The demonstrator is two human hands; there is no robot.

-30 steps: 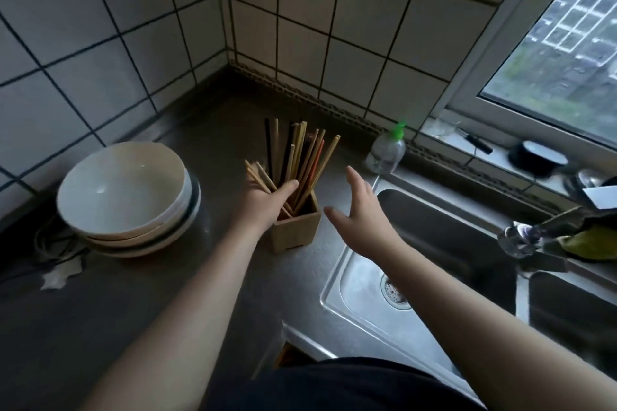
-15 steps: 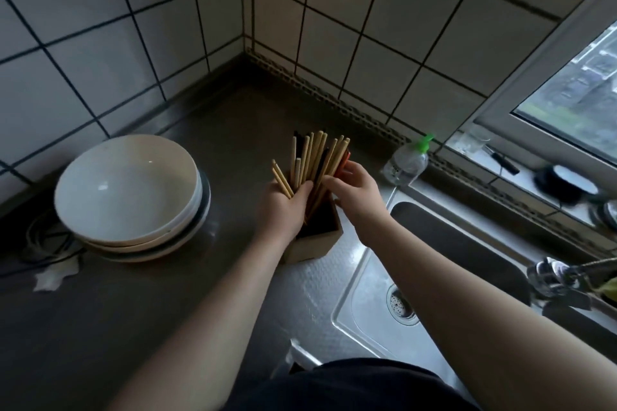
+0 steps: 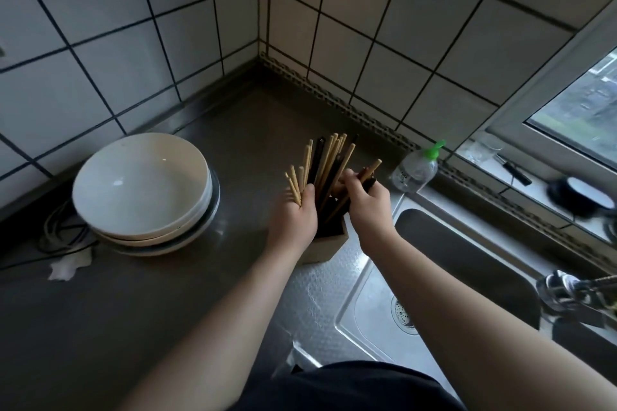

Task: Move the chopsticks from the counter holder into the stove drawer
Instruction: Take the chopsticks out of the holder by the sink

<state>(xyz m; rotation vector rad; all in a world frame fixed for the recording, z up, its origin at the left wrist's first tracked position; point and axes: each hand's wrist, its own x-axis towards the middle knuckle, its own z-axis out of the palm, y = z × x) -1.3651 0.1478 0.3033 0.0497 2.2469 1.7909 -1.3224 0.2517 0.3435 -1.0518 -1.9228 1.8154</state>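
Chopsticks (image 3: pixel 329 167) stand bunched in the wooden holder (image 3: pixel 325 248), which sits on the worktop right at the edge where the sink (image 3: pixel 434 277) begins, well out from the tiled back corner. Their long axes run nearly upright, tips fanning up and away from me toward that corner, feet down in the holder. Both my hands are already on them, one at each side of the bundle. My left hand (image 3: pixel 293 220) is curled round a few pale sticks that splay out toward the stacked bowls (image 3: pixel 143 190), thumb up along them. My right hand (image 3: pixel 365 203) is closed on a few dark sticks and a pale one that lean out toward the sink side and the green-capped bottle (image 3: pixel 415 168). Between my two fists the main clump stands loose, and I cannot tell whether either palm has hold of it. What the lift turns on, I judge, is that the sticks must come out along their own length, straight up, so I need to gather the splayed ones back in line before pulling. Neither hand is nearer; each meets the bundle at about mid-length. No stove drawer shows from where I look, so the carry is all to come.
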